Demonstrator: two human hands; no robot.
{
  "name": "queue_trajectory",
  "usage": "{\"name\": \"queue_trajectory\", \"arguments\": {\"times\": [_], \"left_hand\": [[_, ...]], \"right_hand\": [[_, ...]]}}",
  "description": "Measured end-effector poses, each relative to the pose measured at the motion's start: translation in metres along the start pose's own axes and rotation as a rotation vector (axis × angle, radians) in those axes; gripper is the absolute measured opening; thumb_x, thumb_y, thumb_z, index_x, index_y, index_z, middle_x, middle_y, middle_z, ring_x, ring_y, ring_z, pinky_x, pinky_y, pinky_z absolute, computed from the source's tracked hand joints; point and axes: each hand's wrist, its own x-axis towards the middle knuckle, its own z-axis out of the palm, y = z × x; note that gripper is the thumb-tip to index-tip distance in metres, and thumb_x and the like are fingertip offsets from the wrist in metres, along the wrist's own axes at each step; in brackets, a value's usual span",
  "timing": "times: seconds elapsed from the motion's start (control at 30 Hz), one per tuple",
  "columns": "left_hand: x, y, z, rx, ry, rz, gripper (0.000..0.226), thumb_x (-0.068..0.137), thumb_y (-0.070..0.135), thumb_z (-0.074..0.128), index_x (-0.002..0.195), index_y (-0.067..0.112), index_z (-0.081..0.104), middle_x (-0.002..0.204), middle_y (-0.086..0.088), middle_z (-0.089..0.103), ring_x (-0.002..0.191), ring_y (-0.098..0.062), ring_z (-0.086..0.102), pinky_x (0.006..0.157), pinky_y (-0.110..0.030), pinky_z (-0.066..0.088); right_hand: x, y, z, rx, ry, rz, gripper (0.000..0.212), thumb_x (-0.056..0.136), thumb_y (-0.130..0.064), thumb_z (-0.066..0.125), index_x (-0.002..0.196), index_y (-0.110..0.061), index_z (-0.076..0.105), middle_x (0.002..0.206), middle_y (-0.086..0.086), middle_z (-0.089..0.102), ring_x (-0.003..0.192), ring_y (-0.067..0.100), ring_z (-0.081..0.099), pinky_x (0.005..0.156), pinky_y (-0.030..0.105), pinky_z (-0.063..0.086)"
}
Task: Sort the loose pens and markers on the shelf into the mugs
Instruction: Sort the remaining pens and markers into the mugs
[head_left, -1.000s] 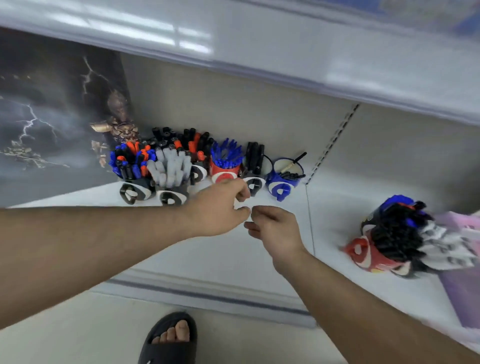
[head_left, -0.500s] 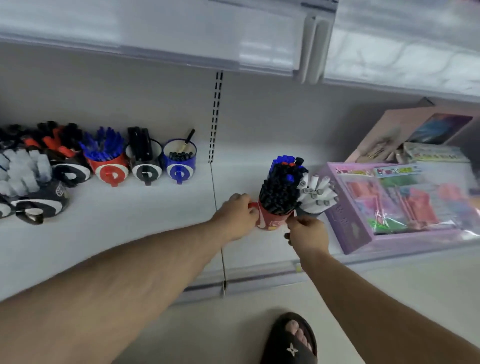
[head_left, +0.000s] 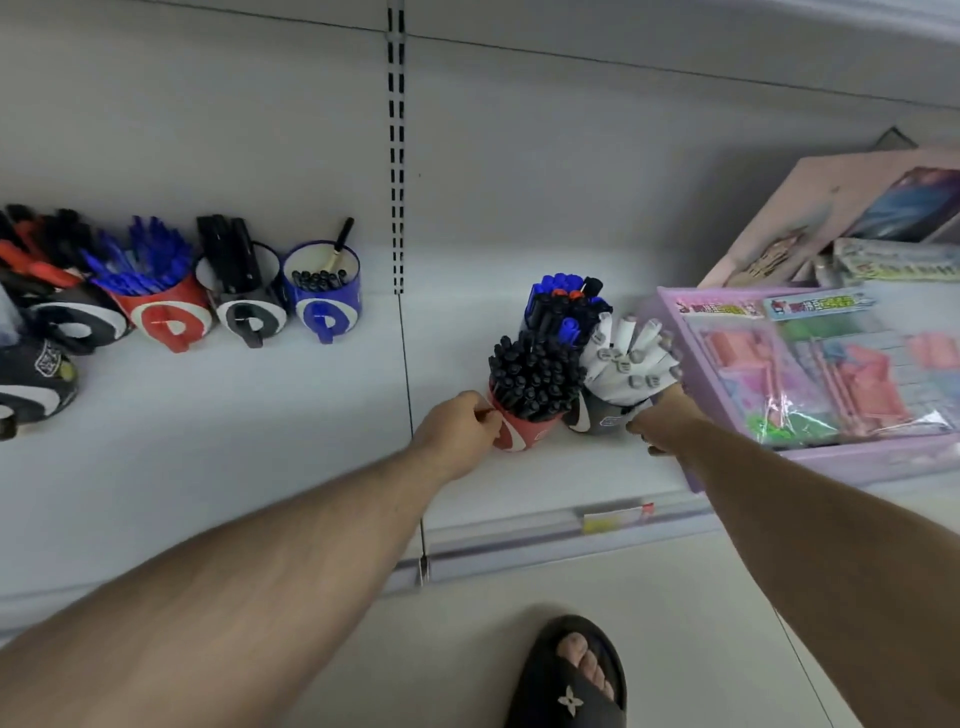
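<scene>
White metal shelf (head_left: 208, 467) with a white back panel; a slotted upright (head_left: 396, 156) is mounted down the panel's middle, and a seam in the shelf runs below it. A price rail (head_left: 519, 545) with a yellow-red tag (head_left: 615, 517) is fitted along the front edge. Pale floor is seen below, with one foot in a black slide sandal (head_left: 569, 675).

Red mug (head_left: 524, 428) of black pens is stood near the shelf front, right of the seam. It is gripped at its left side by the left hand (head_left: 457, 434); fingers are curled round the handle area, fingertips hidden behind the mug. Grey mug (head_left: 605, 418) of white markers is set touching the red one on its right. It is held at its lower right by the right hand (head_left: 662, 421); how far the fingers wrap cannot be told, part blurred. A third cluster of blue and black pens (head_left: 563, 306) is seen just behind both; its mug is hidden.

Further left, well apart, a row of mugs is lined up at the back: blue mug (head_left: 324, 299) with few black pens, black-white mug (head_left: 249, 312) with black markers, red mug of blue pens (head_left: 166, 317). More mugs at far left are cut off by the frame edge.

On the right, a lilac boxed set (head_left: 810, 374) under clear film is laid just beside the grey mug; print unreadable. Leaning boards (head_left: 831, 208) behind it are blurred.
</scene>
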Motion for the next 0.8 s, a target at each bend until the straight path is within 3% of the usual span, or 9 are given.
{"name": "queue_trajectory", "arguments": {"times": [0.03,0.1,0.2,0.27,0.4,0.47,0.6,0.8], "left_hand": [[0.0,0.0,-0.001,-0.021,-0.006,-0.013,0.02,0.097,0.033,0.053,0.092,0.017,0.065,0.092,0.003,0.07,0.076,-0.015,0.06,0.06,-0.023,0.04],[-0.001,0.001,-0.002,-0.056,-0.041,-0.042,0.026,0.097,0.032,0.051,0.076,0.022,0.063,0.08,0.008,0.069,0.067,-0.008,0.056,0.055,-0.022,0.037],[-0.005,0.003,0.0,-0.113,-0.103,-0.097,0.029,0.1,0.034,0.047,0.08,0.021,0.064,0.092,0.0,0.07,0.075,-0.014,0.058,0.06,-0.023,0.039],[-0.005,0.004,0.003,-0.158,-0.119,-0.133,0.029,0.101,0.036,0.045,0.085,0.021,0.064,0.104,-0.006,0.07,0.089,-0.024,0.062,0.073,-0.026,0.045],[-0.008,0.002,0.004,-0.358,-0.101,-0.244,0.031,0.101,0.029,0.049,0.112,0.007,0.067,0.116,-0.012,0.068,0.109,-0.026,0.062,0.1,-0.038,0.049],[-0.012,-0.004,-0.003,-0.448,-0.072,-0.292,0.032,0.101,0.028,0.05,0.116,0.004,0.065,0.111,-0.012,0.067,0.106,-0.025,0.063,0.101,-0.043,0.05],[-0.031,-0.014,-0.035,-0.542,-0.037,-0.334,0.028,0.101,0.021,0.051,0.08,0.006,0.063,0.09,-0.009,0.063,0.096,-0.022,0.061,0.098,-0.043,0.053],[-0.081,-0.014,-0.111,-0.675,0.012,-0.311,0.03,0.101,0.019,0.052,0.079,0.002,0.06,0.107,-0.012,0.065,0.108,-0.023,0.061,0.097,-0.039,0.054]], "right_hand": [[0.015,0.01,-0.001,-0.081,0.058,-0.055,0.069,0.06,-0.029,0.07,0.124,-0.028,0.045,0.118,0.013,0.059,0.099,0.03,0.059,0.078,0.046,0.057],[0.01,0.012,-0.007,-0.183,0.094,-0.148,0.071,0.066,-0.033,0.066,0.133,-0.023,0.045,0.126,0.01,0.058,0.107,0.031,0.059,0.091,0.047,0.052],[-0.031,-0.001,-0.01,-0.069,-0.08,-0.118,0.026,0.084,-0.018,0.065,0.109,-0.013,0.06,0.102,0.012,0.068,0.084,0.027,0.061,0.072,0.036,0.052],[-0.045,0.0,-0.005,0.074,-0.199,-0.064,0.008,0.089,-0.012,0.059,0.096,-0.008,0.063,0.096,0.015,0.068,0.079,0.027,0.061,0.069,0.035,0.05],[-0.065,0.008,0.011,0.359,-0.185,0.015,0.023,0.096,-0.004,0.049,0.077,0.0,0.061,0.084,0.021,0.061,0.077,0.034,0.061,0.074,0.037,0.055],[-0.082,0.007,0.021,0.432,-0.205,0.011,0.027,0.099,-0.005,0.047,0.075,0.0,0.057,0.079,0.017,0.057,0.075,0.034,0.06,0.075,0.036,0.057],[-0.112,-0.004,0.035,0.518,-0.229,-0.004,0.028,0.098,-0.004,0.049,0.071,-0.002,0.056,0.074,0.012,0.055,0.071,0.033,0.059,0.081,0.039,0.056],[-0.161,-0.054,0.053,0.599,-0.286,-0.094,0.028,0.095,0.001,0.048,0.067,-0.002,0.053,0.072,0.014,0.056,0.076,0.036,0.064,0.059,0.023,0.055]]}}
